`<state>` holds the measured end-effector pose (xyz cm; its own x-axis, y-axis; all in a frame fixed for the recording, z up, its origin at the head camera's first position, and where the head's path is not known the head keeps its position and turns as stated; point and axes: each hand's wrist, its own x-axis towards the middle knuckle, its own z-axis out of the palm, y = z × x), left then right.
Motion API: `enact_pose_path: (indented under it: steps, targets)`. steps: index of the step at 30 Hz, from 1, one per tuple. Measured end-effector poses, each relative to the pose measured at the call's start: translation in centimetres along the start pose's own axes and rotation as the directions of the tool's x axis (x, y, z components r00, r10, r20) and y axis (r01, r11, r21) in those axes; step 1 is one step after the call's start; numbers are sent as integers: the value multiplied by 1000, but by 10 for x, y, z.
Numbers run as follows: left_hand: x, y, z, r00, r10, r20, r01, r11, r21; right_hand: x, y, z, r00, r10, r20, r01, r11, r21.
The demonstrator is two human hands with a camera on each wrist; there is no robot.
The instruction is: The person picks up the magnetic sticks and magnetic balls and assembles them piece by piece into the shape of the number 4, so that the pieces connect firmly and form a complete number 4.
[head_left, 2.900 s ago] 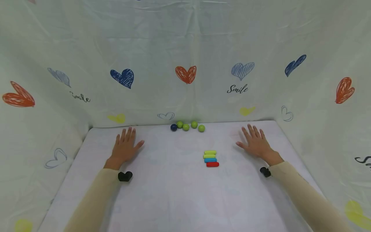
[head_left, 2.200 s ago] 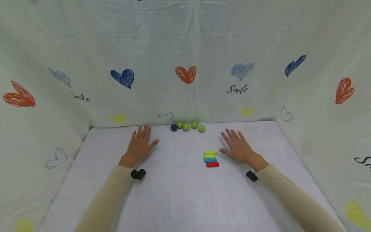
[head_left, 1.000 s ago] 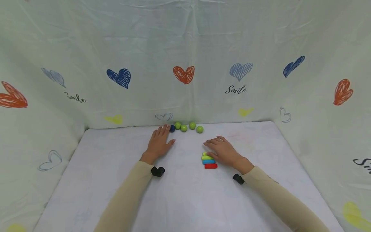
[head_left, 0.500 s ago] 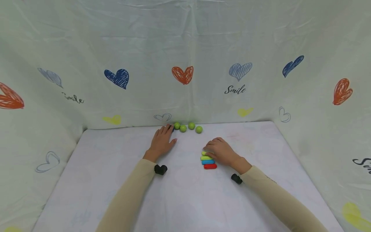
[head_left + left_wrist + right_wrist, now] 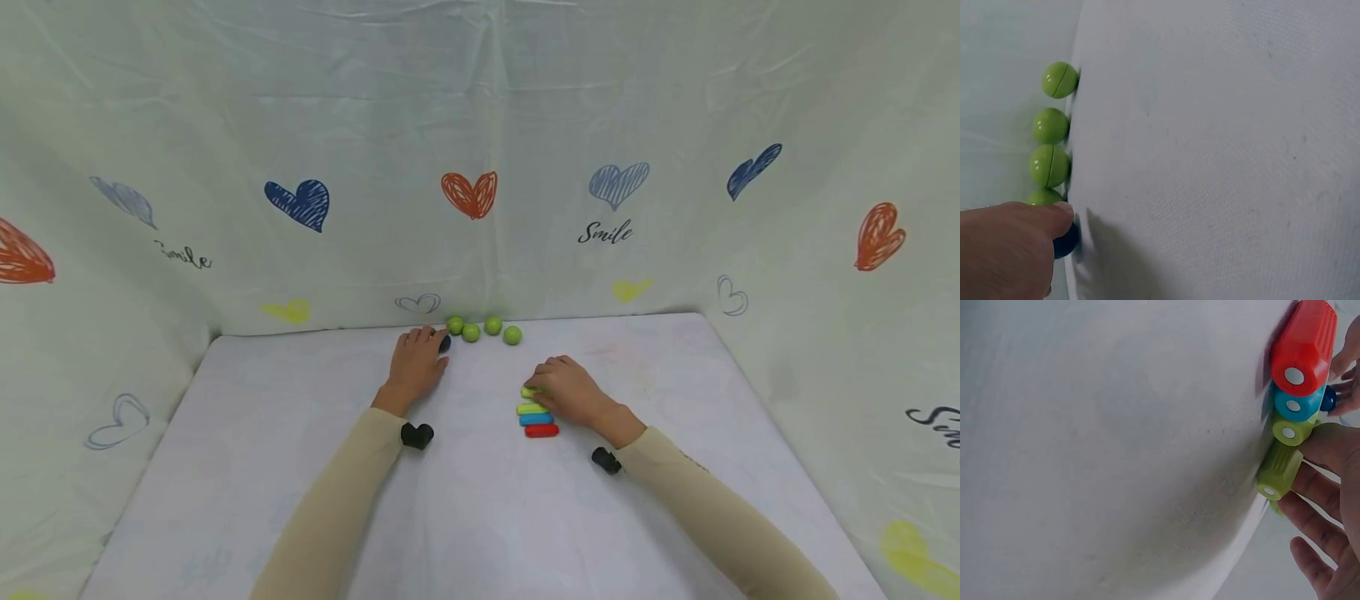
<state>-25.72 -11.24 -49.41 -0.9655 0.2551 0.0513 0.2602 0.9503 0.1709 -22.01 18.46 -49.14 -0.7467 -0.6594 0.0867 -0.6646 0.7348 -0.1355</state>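
At the back edge of the table, my left hand has its fingers curled on a dark blue ball, partly hidden by them. In the left wrist view a fingertip covers the top of that ball. My right hand pinches the farthest yellow-green rod between thumb and fingers, a little apart from the others. Beside it lie a second yellow-green rod, a blue rod and a red rod, side by side. The rods have pale round ends in the right wrist view.
Several green balls stand along the table's back edge, right of the blue ball. Behind them hangs a white sheet printed with hearts. It also rises at both sides of the white table.
Both hands have come inward from the sides. The left has taken hold of the blue ball and drawn it slightly nearer. The right has pinched the far yellow-green rod, parting it from the row.
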Motion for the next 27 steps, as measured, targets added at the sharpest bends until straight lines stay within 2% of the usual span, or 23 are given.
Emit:
enact_pose_path:
  steps: [7, 13, 20, 27]
  targets:
    - [-11, 2, -4, 999, 25, -32, -25, 1000, 19, 3, -1, 2, 1000, -1, -5, 1, 1000, 2]
    - [-25, 4, -7, 996, 44, -78, -46, 998, -32, 5, -2, 0, 1000, -16, -22, 16, 1000, -1]
    - [-47, 10, -9, 994, 40, -97, -45, 998, -51, 9, -15, -7, 996, -67, -63, 68, 997, 21]
    - [-67, 18, -6, 987, 68, -147, -78, 995, -68, 17, -30, -7, 988, -116, -98, 119, 993, 22]
